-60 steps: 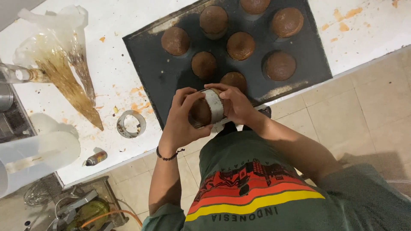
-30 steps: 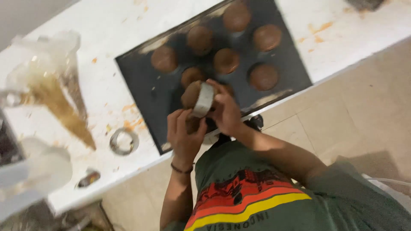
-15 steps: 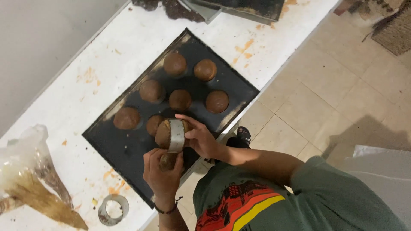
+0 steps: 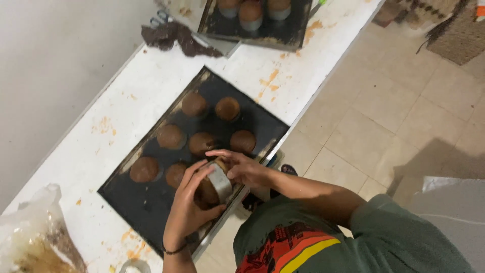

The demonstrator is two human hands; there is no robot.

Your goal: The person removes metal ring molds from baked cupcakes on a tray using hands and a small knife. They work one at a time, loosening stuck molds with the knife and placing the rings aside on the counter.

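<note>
The fingers of the left hand (image 4: 188, 208) curl closed around a round brown baked cake (image 4: 206, 191), while the fingertips of the right hand (image 4: 242, 168) pinch the shiny metal ring mould (image 4: 221, 182) that wraps it. The cake sits partly out of the ring, so it looks midway through being unmoulded. The pair is held just above the near edge of the dark rectangular baking tray (image 4: 151, 207), which rests on the white, orange-smeared counter (image 4: 91, 151).

Seven more brown cakes stand bare on that tray: two (image 4: 194, 104) at the far end, three (image 4: 203, 143) in the middle row and two (image 4: 144, 169) nearer. By this count seven appear finished and the eighth is in hand.

A second dark tray (image 4: 262, 31) at the top edge carries three cakes that sit in metal rings (image 4: 251, 15), apparently not yet released. One empty metal ring (image 4: 132, 266) lies on the counter by the left wrist, beside a crumpled clear plastic bag (image 4: 30, 237).
</note>
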